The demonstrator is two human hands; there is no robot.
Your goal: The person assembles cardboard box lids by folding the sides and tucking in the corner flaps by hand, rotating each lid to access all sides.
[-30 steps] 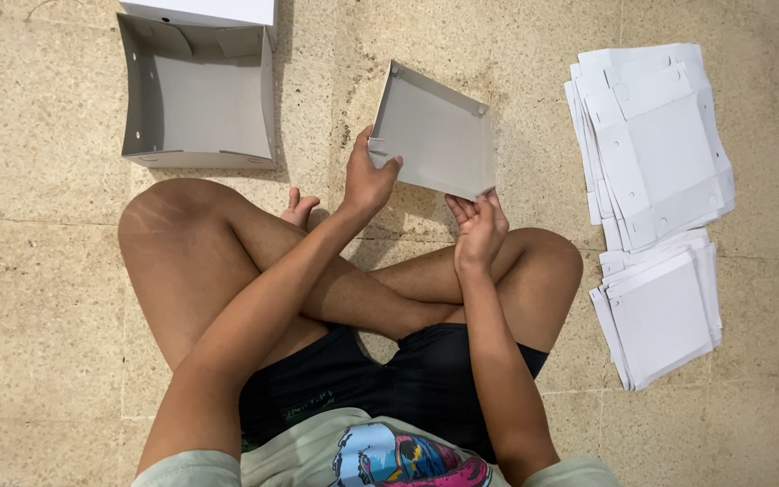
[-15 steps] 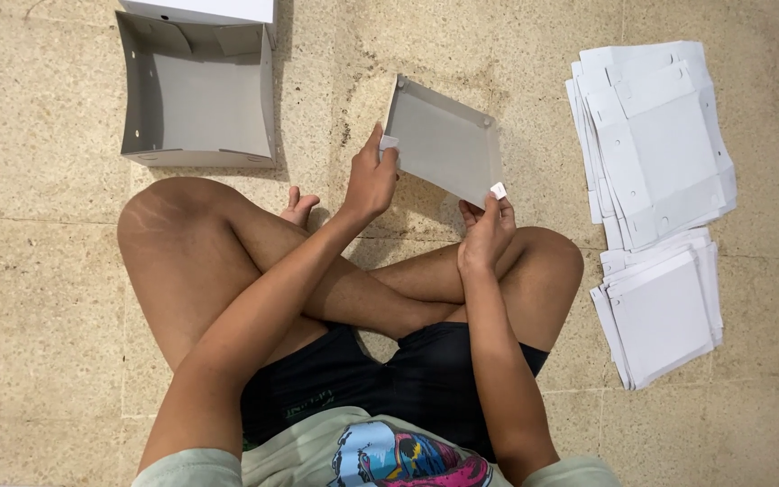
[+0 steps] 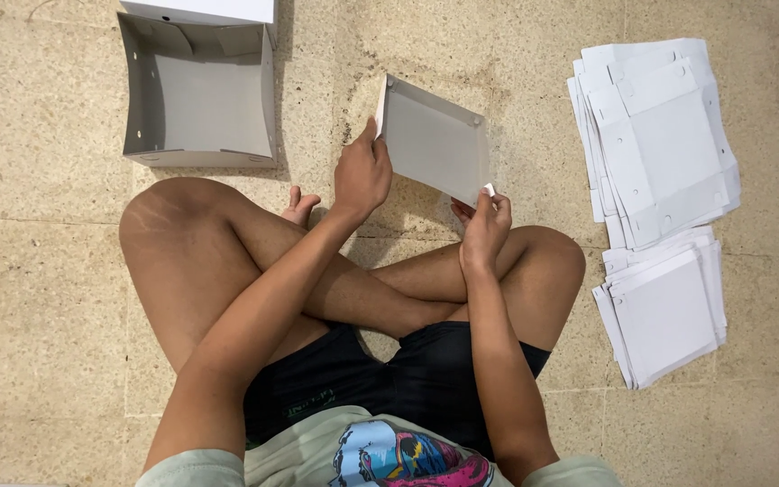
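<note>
left hand (image 3: 362,171) fingers clamped on left edge of the shallow grey cardboard tray (image 3: 435,140), held tilted above the crossed legs. right hand (image 3: 484,225) pinches its lower right corner. open grey box (image 3: 198,95) on floor upper left. two stacks of flat white blanks, upper (image 3: 655,135) and lower (image 3: 664,311), at right.

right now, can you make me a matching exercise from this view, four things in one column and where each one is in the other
Things
1. open grey box
2. half-folded tray
3. big stack of flat cut-outs
4. smaller stack of flat sheets

Places
a. on the floor at the lower right, by the knee
b. held up between the left hand and right hand
c. on the floor at the upper left
d. on the floor at the upper right

Pairs: 1-c, 2-b, 3-d, 4-a
</note>
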